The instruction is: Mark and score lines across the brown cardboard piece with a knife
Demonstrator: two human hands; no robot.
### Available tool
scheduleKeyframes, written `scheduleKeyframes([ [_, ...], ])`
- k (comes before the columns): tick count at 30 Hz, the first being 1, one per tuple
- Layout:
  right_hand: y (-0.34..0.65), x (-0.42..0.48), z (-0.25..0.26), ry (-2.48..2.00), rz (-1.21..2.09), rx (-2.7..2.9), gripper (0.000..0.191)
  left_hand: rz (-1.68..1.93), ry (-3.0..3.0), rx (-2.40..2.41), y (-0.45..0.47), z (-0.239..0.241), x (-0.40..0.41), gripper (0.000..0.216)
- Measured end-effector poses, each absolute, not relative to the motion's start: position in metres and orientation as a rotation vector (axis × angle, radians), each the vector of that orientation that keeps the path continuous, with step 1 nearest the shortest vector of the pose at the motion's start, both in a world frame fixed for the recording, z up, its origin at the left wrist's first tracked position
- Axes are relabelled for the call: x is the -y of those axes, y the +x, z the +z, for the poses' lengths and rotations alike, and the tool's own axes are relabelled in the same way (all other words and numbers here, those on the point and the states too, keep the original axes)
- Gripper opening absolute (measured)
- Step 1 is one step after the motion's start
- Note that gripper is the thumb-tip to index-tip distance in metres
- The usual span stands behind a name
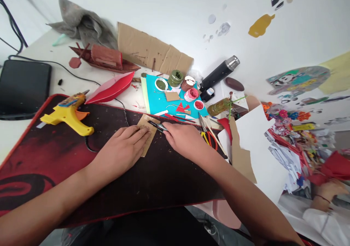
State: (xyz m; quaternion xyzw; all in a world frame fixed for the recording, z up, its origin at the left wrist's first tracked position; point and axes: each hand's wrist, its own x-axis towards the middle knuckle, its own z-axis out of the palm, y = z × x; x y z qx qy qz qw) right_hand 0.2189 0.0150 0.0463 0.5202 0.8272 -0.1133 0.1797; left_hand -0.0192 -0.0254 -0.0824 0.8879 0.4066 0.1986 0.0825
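A small piece of brown cardboard [149,143] lies on the dark mat. My left hand [125,143] presses flat on it, fingers stretched out and close together. In my right hand [186,136] is a slim black-and-silver utility knife [158,125], its front end over the cardboard's upper right edge. The blade itself is too small to make out. Left of my hands, a yellow hot glue gun [68,114] rests on the mat. Beyond it are a red paper boat [112,89] and a brown model boat [105,58].
Paint jars [175,79] stand on blue paper [153,96] behind the cardboard. Scissors [212,140] lie near my right forearm. A black thermos [218,73] leans at the back. Another person's hand [329,189] shows at far right, near red material.
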Motion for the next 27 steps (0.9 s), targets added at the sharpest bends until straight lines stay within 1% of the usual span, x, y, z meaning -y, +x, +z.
scheduleKeyframes([
  [9, 0.2126, -0.0214, 0.0454, 1.395, -0.285, -2.321, 0.039, 0.597, 2.623, -1.212, -0.0202, -0.0825, 0.0250, 0.051],
  [18, 0.2170, -0.0217, 0.0427, 1.379, -0.279, -2.338, 0.036, 0.573, 2.647, -1.216, -0.0206, -0.0827, 0.0254, 0.050],
  [27, 0.2124, -0.0227, 0.0426, 1.346, -0.220, -2.349, 0.039, 0.599, 2.624, -1.230, -0.0201, -0.0830, 0.0267, 0.049],
])
